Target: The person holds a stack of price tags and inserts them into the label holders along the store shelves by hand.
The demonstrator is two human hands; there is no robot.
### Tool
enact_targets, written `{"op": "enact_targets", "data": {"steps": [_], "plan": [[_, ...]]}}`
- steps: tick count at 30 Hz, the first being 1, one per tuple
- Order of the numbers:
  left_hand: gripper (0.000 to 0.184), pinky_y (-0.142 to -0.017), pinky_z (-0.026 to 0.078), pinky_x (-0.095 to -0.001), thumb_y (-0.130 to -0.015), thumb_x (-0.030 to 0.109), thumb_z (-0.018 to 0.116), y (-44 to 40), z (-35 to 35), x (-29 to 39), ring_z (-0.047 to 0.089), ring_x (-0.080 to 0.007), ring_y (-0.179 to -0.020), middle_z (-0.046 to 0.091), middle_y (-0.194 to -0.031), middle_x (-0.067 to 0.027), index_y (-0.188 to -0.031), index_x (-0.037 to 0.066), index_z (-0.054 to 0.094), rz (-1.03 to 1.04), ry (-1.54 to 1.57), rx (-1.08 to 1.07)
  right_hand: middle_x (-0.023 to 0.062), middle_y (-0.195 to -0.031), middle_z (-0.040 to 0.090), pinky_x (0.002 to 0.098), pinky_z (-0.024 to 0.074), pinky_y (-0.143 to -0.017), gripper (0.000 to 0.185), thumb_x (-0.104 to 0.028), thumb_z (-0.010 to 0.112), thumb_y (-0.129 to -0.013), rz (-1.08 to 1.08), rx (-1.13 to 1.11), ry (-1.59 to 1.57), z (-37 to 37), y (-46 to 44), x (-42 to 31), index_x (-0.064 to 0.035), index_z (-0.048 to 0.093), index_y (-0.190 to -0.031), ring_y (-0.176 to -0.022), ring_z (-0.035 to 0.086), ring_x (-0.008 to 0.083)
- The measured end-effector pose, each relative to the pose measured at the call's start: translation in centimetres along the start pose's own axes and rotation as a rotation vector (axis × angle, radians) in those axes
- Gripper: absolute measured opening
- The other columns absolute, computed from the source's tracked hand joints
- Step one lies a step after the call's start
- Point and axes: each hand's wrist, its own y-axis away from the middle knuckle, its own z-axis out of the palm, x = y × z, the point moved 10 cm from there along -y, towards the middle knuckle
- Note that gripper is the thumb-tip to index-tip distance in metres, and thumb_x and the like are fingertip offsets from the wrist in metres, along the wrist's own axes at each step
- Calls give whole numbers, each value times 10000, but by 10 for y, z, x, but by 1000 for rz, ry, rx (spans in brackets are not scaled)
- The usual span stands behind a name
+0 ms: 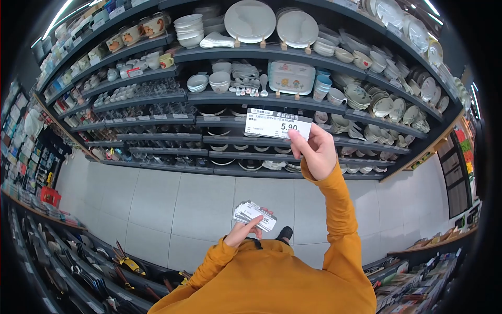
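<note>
My right hand (pixel 315 148) is raised in front of the shelves and pinches the right end of a white price tag (pixel 269 125). The tag has a dark top strip and reads 5.90. Lower down, close to my body, my left hand (pixel 248 232) grips a fanned stack of similar price tags (pixel 250 211), thumb across the top one. Behind the raised tag are shelf rows of bowls, and above it a rectangular patterned tray (pixel 291 77) leans upright near several spoons (pixel 263 85).
A tall shelf unit (pixel 219 98) of crockery curves across the front, with large white plates (pixel 250 21) on top and mugs (pixel 153 25) at the left. Grey floor tiles (pixel 204 204) lie below. Racks of utensils (pixel 123 261) stand behind me at left, and packaged goods (pixel 408 282) at right.
</note>
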Motion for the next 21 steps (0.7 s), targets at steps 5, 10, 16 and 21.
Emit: {"op": "enact_targets", "data": {"steps": [5,10,16,21], "plan": [[354,-550,498,-240,-950,171,509,-2,3,-4,567,-109,-582,586,-1193,-119,-1248,-13,456,-18,8,-16,18,-729,589,208,409,-541,205,-157,606,-901,11,34,41,-7,6,0,31,601,-985,-587,487,50],[349,-571,500,-249,-947,177,515,-8,13,-12,561,-109,-593,589,-1189,-123,-1236,-13,470,-60,-2,-32,16,-725,593,209,423,-555,200,-158,603,-902,20,68,23,-27,17,6,30,604,-971,-607,510,52],[298,-552,467,-240,-941,208,531,-19,23,-15,546,-108,-579,642,-973,-86,-1136,-15,567,-89,-30,-13,44,-817,632,220,476,-639,226,-140,628,-880,22,5,187,-40,18,16,42,621,-1013,-727,606,89],[278,-534,459,-240,-937,200,532,-27,27,-21,543,-109,-602,624,-1038,-99,-1127,-1,560,-98,-40,-3,69,-890,654,221,486,-688,245,-120,637,-868,-18,9,206,-63,10,26,27,596,-1060,-786,610,92]]}}
